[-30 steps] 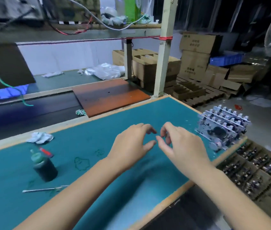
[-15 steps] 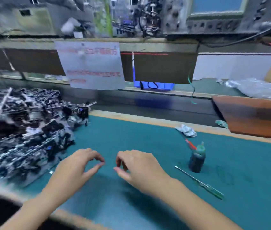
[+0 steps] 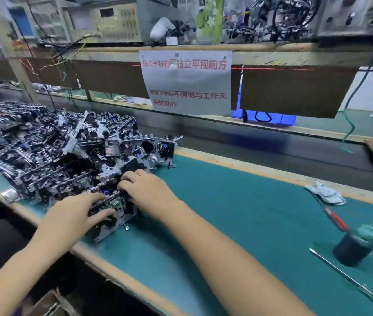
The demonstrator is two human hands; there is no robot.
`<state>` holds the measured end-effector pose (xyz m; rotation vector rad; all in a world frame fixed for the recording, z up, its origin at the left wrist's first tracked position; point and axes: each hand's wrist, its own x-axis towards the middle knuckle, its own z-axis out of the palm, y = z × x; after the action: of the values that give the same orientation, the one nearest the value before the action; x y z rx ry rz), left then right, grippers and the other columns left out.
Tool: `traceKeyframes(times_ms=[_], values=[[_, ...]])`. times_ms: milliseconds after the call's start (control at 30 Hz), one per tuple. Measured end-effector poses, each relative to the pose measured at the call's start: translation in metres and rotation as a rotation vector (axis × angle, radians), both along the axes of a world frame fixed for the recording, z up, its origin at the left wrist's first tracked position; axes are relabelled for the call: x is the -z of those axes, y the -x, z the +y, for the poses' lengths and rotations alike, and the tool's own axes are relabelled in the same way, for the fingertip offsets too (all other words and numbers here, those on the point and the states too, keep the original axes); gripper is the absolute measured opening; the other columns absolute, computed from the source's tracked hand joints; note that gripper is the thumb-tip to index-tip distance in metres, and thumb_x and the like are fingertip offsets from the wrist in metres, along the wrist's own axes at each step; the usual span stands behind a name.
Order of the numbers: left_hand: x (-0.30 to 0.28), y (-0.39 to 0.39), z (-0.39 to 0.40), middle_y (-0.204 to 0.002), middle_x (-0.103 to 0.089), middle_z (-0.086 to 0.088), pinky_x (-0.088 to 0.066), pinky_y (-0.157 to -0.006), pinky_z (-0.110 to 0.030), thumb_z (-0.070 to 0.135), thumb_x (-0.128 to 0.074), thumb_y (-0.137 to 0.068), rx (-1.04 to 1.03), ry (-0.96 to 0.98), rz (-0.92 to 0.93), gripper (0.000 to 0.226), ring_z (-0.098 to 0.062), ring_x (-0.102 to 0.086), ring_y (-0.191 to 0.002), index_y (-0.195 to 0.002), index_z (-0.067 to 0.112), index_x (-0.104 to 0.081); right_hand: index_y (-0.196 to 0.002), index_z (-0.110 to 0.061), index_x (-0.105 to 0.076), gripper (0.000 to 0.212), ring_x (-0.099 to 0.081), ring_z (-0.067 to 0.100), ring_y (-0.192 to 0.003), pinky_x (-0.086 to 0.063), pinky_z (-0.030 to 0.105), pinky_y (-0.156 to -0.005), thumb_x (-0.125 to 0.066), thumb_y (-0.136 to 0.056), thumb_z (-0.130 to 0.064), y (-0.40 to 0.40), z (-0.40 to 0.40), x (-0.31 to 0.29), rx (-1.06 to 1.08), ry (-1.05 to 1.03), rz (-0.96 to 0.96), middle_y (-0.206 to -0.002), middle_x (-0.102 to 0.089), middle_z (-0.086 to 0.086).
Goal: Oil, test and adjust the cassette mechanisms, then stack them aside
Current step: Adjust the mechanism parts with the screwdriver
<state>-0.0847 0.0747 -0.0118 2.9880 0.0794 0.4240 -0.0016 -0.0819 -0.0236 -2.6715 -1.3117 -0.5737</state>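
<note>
Cassette mechanisms [image 3: 66,153] lie heaped in a tangled pile of black and silver metal at the left end of a teal-topped workbench [image 3: 238,213], where a person reaches in with both bare hands. One cassette mechanism [image 3: 112,215] sits at the near edge of the pile, close to the bench's wooden front lip, and both hands are on it. The left hand [image 3: 71,215] lies over its near side, fingers stretched forward and thumb pressed against its face; the right hand [image 3: 145,190] has its fingers curled down over the top of the same unit. Well apart to the right stand a dark oil bottle [image 3: 355,246] with a green cap, a long screwdriver [image 3: 349,279] just in front of it, and a crumpled white cloth [image 3: 327,193]. A printed paper notice [image 3: 186,82] hangs from the shelf behind.
</note>
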Motion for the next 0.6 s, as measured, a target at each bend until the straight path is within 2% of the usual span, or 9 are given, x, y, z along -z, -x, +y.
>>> traceKeyframes(times_ms=[67,133,200,267,300,367,433,500,600], values=[[-0.001,0.000,-0.001,-0.102,-0.073,-0.007,-0.049,-0.077,-0.036,0.040,-0.074,-0.076,0.067,0.006,-0.024,0.045,-0.026,-0.068,-0.092,-0.111,0.012,-0.070,-0.123,-0.014,-0.052,0.030,-0.045,0.021,-0.113,-0.046,0.033,-0.080,-0.047,-0.094,-0.010,0.003,-0.007,-0.004,-0.027,-0.008,-0.022,-0.131,-0.044,0.003],[-0.002,0.001,-0.004,-0.090,-0.074,-0.005,-0.050,-0.063,-0.033,0.039,-0.076,-0.069,0.213,-0.019,-0.094,0.043,-0.025,-0.069,-0.071,-0.101,0.010,-0.074,-0.119,-0.013,-0.053,0.027,-0.047,0.021,-0.111,-0.046,0.035,-0.078,-0.053,-0.092,-0.014,0.011,-0.025,-0.010,-0.040,-0.017,0.002,-0.124,-0.049,0.003],[-0.006,0.002,-0.019,-0.078,-0.072,0.001,-0.041,-0.050,-0.023,0.045,-0.068,-0.068,0.407,-0.053,-0.185,0.043,-0.012,-0.059,-0.052,-0.092,0.010,-0.076,-0.116,-0.012,-0.053,0.029,-0.049,0.022,-0.108,-0.045,0.037,-0.081,-0.060,-0.090,-0.021,0.024,-0.056,-0.016,-0.016,-0.036,0.068,-0.115,-0.054,0.004],[-0.007,-0.002,-0.043,-0.079,-0.071,0.006,-0.036,-0.049,-0.017,0.055,-0.065,-0.075,0.577,-0.040,-0.201,0.047,-0.009,-0.055,-0.059,-0.093,0.012,-0.075,-0.111,-0.011,-0.054,0.030,-0.050,0.023,-0.103,-0.043,0.038,-0.080,-0.065,-0.087,-0.024,0.040,-0.095,-0.022,0.047,-0.089,0.150,-0.108,-0.055,0.005],[-0.007,-0.006,-0.058,-0.081,-0.070,0.007,-0.040,-0.052,-0.019,0.056,-0.060,-0.079,0.652,-0.032,-0.207,0.047,-0.008,-0.056,-0.065,-0.095,0.014,-0.075,-0.109,-0.011,-0.055,0.029,-0.049,0.022,-0.100,-0.042,0.038,-0.079,-0.066,-0.086,-0.024,0.048,-0.116,-0.024,0.088,-0.119,0.184,-0.106,-0.055,0.005],[-0.005,-0.012,-0.095,-0.082,-0.069,0.008,-0.043,-0.055,-0.021,0.052,-0.049,-0.080,0.780,-0.012,-0.217,0.047,-0.006,-0.061,-0.062,-0.097,0.016,-0.074,-0.106,-0.013,-0.057,0.026,-0.048,0.019,-0.096,-0.041,0.036,-0.078,-0.067,-0.085,-0.024,0.066,-0.159,-0.023,0.176,-0.189,0.228,-0.103,-0.054,0.003],[0.000,-0.015,-0.136,-0.080,-0.068,0.008,-0.046,-0.054,-0.023,0.050,-0.049,-0.081,0.896,0.014,-0.246,0.043,-0.011,-0.065,-0.062,-0.097,0.018,-0.073,-0.100,-0.012,-0.058,0.022,-0.048,0.017,-0.092,-0.043,0.035,-0.077,-0.070,-0.083,-0.020,0.087,-0.200,-0.019,0.279,-0.249,0.246,-0.098,-0.054,0.001],[0.007,-0.015,-0.174,-0.083,-0.069,0.007,-0.047,-0.047,-0.022,0.046,-0.050,-0.082,1.002,0.016,-0.294,0.037,-0.013,-0.066,-0.064,-0.096,0.019,-0.071,-0.093,-0.011,-0.058,0.021,-0.050,0.018,-0.088,-0.045,0.034,-0.074,-0.074,-0.079,-0.013,0.111,-0.232,-0.013,0.388,-0.251,0.234,-0.094,-0.054,0.000],[0.023,-0.013,-0.226,-0.081,-0.069,0.004,-0.046,-0.042,-0.024,0.041,-0.052,-0.086,1.173,-0.049,-0.437,0.027,-0.015,-0.064,-0.062,-0.097,0.020,-0.064,-0.081,-0.010,-0.057,0.032,-0.054,0.023,-0.076,-0.040,0.030,-0.064,-0.082,-0.063,-0.004,0.148,-0.270,0.001,0.533,-0.185,0.120,-0.084,-0.055,0.001]])
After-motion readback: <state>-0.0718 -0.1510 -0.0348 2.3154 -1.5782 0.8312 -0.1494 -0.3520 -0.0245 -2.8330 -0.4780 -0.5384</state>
